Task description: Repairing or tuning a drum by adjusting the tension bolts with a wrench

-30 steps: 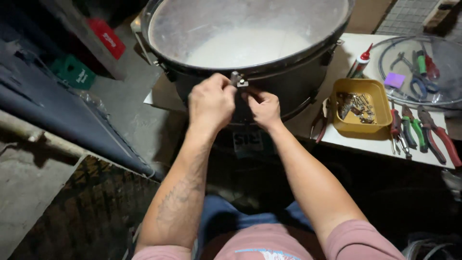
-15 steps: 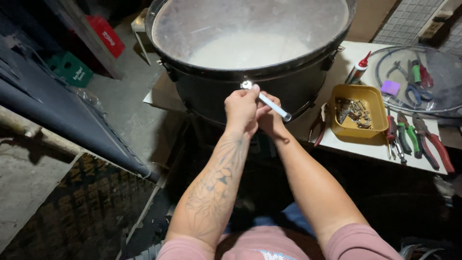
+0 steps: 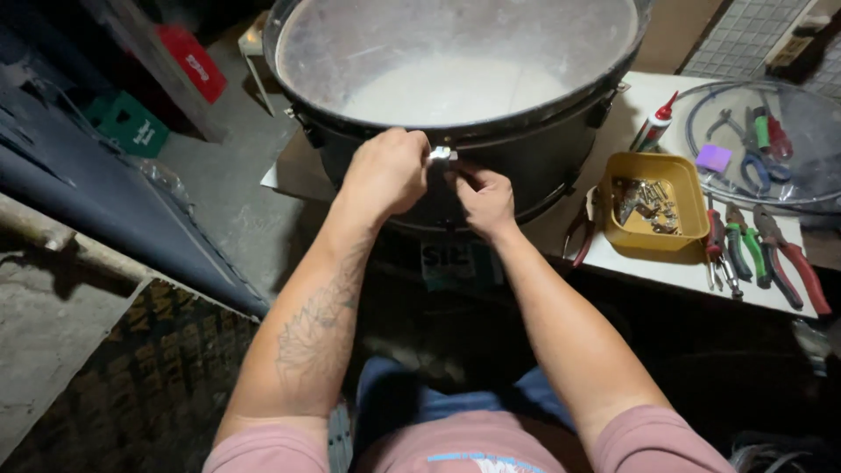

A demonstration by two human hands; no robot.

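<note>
1. Drum point(image 3: 543, 166) with a black shell and a pale, cloudy head stands on the white board point(image 3: 692, 267) just ahead of the person
2. The left hand point(image 3: 385, 172) is curled closed against the near rim, fingers wrapped over a small silver metal piece point(image 3: 441, 155) at the hoop
3. The right hand point(image 3: 484, 200) sits just beside it, fingertips pinched at the same metal piece, thumb touching the shell
4. A yellow tray point(image 3: 692, 215) of small metal parts lies to the right of the drum, near it
5. Pliers and cutters with red and green handles point(image 3: 758, 254) lie beside the tray; a red-capped glue bottle point(image 3: 654, 127) rests behind it
6. A clear round lid point(image 3: 788, 197) holds more tools further right
</note>
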